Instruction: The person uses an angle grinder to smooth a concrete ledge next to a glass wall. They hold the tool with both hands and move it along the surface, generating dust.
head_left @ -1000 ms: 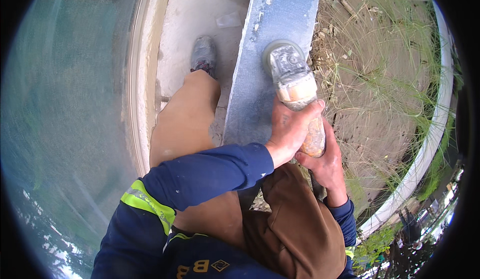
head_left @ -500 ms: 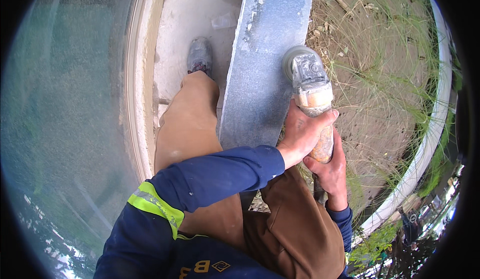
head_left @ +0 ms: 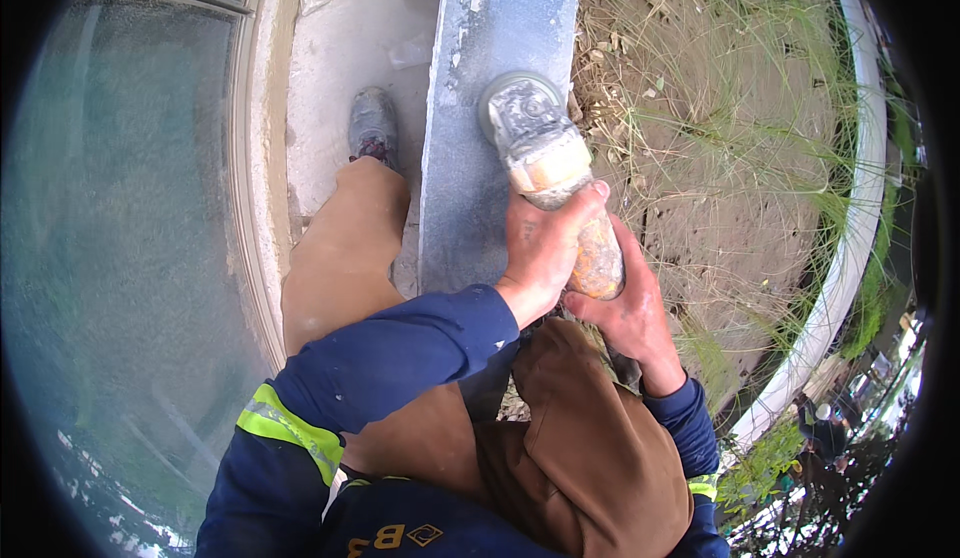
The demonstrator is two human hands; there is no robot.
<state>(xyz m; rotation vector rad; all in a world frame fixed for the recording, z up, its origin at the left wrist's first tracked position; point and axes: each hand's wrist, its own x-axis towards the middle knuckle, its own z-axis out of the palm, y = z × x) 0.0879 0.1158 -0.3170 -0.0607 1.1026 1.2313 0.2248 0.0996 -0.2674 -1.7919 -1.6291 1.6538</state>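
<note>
1. Left hand clasps the grinder mid-body, right hand its rear, presumably to steady it.
2. Its round head sits at eleven o'clock from both hands, over the blue-grey slab.

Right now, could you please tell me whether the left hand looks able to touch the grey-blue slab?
Probably yes: bare slab shows right beside the left hand, with nothing visible between. That hand grips the grinder, though, so it would likely have to loosen, leaving the right hand holding the rear end.
</note>
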